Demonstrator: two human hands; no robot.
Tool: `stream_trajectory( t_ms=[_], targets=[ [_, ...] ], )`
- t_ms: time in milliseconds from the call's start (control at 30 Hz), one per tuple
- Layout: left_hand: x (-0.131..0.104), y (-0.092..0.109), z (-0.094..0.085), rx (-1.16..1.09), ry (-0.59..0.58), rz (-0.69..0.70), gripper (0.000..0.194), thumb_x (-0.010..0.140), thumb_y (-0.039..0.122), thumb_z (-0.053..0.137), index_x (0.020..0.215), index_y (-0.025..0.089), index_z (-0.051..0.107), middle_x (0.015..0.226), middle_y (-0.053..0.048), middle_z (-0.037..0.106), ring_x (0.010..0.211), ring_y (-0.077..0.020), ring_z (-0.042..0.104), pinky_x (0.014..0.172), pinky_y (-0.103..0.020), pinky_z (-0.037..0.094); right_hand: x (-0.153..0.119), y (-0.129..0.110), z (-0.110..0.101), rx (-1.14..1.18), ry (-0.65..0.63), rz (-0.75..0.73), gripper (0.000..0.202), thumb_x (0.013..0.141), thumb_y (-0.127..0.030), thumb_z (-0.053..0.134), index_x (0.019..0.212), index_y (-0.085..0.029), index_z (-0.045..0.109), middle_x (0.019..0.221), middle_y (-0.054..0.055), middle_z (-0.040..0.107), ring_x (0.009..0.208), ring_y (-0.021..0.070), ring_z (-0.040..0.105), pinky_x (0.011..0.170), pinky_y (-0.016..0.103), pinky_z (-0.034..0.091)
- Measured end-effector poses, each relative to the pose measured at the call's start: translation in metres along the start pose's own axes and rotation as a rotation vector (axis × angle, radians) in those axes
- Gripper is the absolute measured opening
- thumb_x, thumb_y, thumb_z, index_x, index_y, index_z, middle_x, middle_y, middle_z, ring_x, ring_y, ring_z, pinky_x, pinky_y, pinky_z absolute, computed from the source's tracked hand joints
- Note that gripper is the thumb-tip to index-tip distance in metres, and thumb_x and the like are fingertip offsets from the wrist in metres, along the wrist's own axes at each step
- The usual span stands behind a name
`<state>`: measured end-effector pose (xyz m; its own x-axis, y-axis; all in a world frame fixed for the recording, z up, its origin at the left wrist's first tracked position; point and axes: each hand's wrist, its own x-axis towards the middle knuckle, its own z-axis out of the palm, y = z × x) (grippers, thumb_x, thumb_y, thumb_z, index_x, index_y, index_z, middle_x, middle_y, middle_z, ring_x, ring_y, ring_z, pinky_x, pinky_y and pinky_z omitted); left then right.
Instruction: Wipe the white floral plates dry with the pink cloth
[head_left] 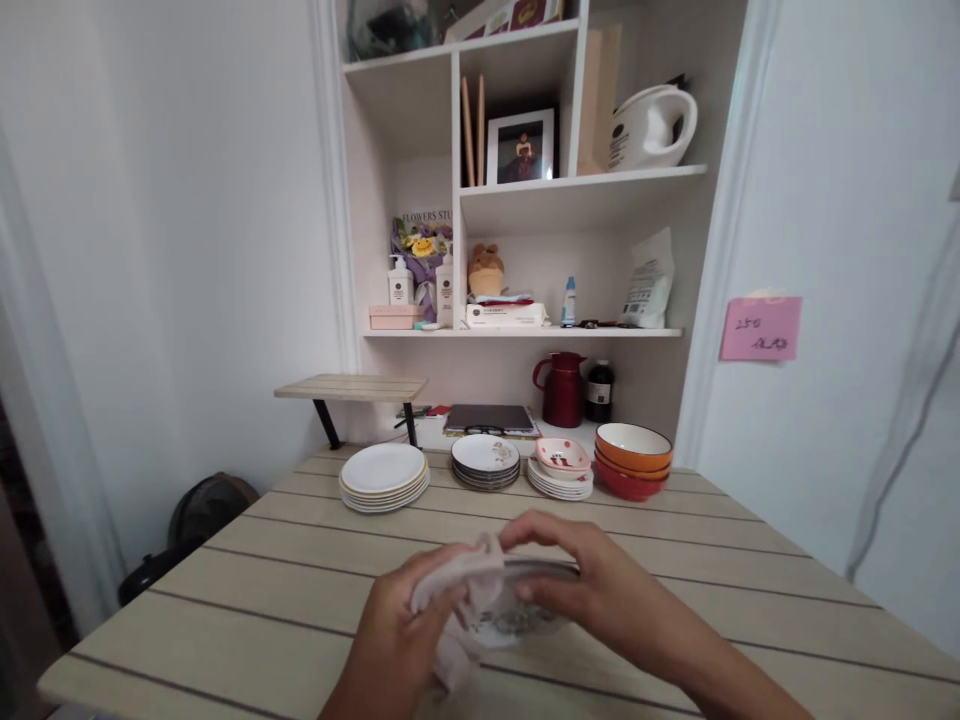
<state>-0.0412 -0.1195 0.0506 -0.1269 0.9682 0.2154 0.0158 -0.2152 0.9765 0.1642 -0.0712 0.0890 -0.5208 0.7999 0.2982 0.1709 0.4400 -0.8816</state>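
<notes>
A white plate with a dark rim and a printed pattern is held tilted above the front of the table. My right hand grips its right side, thumb on the near face and fingers over the top edge. My left hand is closed around a pale pink cloth, which it presses against the plate's left edge. Part of the cloth hangs below the plate. Behind them stands a stack of similar dark-rimmed plates, the top one with a floral print.
On the slatted table stand white plates at left, small dishes on saucers, and orange and red bowls at right. Behind are a small raised shelf, a laptop, a red jug and a dark bottle.
</notes>
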Motion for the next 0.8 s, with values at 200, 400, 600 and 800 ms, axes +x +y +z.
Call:
stream_trajectory(
  t_ms=[200, 400, 600, 800],
  targets=[
    [0.004, 0.021, -0.002, 0.057, -0.053, 0.066, 0.025, 0.07, 0.029, 0.072, 0.094, 0.02, 0.075, 0.089, -0.007, 0.073, 0.082, -0.0223, 0.066, 0.077, -0.027, 0.052, -0.001, -0.004, 0.01, 0.067, -0.048, 0.027, 0.018, 0.077, -0.034, 0.062, 0.075, -0.018, 0.07, 0.067, 0.0, 0.067, 0.063, 0.0145, 0.056, 0.057, 0.022, 0.041],
    [0.02, 0.013, 0.005, -0.471, -0.03, -0.045, 0.052, 0.076, 0.035, 0.069, 0.124, 0.018, 0.057, 0.099, -0.011, 0.071, 0.089, -0.0241, 0.068, 0.081, -0.036, 0.053, 0.002, 0.017, 0.029, 0.693, 0.287, 0.251, 0.049, 0.071, -0.047, 0.07, 0.105, -0.012, 0.067, 0.083, 0.011, 0.074, 0.067, 0.0246, 0.068, 0.062, 0.034, 0.053],
    [0.026, -0.014, 0.043, -0.704, 0.06, -0.092, 0.06, 0.078, 0.035, 0.068, 0.132, 0.019, 0.048, 0.112, -0.012, 0.068, 0.099, -0.0242, 0.066, 0.088, -0.035, 0.051, 0.025, 0.047, 0.051, 1.067, 0.575, 0.308, 0.063, 0.068, -0.043, 0.075, 0.117, -0.006, 0.06, 0.094, 0.016, 0.074, 0.081, 0.0286, 0.07, 0.072, 0.038, 0.057],
    [0.0, -0.068, 0.026, -0.393, 0.306, -0.39, 0.045, 0.061, 0.032, 0.078, 0.1, 0.014, 0.066, 0.078, -0.011, 0.073, 0.084, -0.031, 0.069, 0.072, -0.037, 0.056, 0.044, 0.082, 0.047, 1.352, 0.806, 0.489, 0.057, 0.08, -0.02, 0.066, 0.133, -0.019, 0.046, 0.098, 0.009, 0.074, 0.083, 0.022, 0.071, 0.078, 0.042, 0.057]
  ],
)
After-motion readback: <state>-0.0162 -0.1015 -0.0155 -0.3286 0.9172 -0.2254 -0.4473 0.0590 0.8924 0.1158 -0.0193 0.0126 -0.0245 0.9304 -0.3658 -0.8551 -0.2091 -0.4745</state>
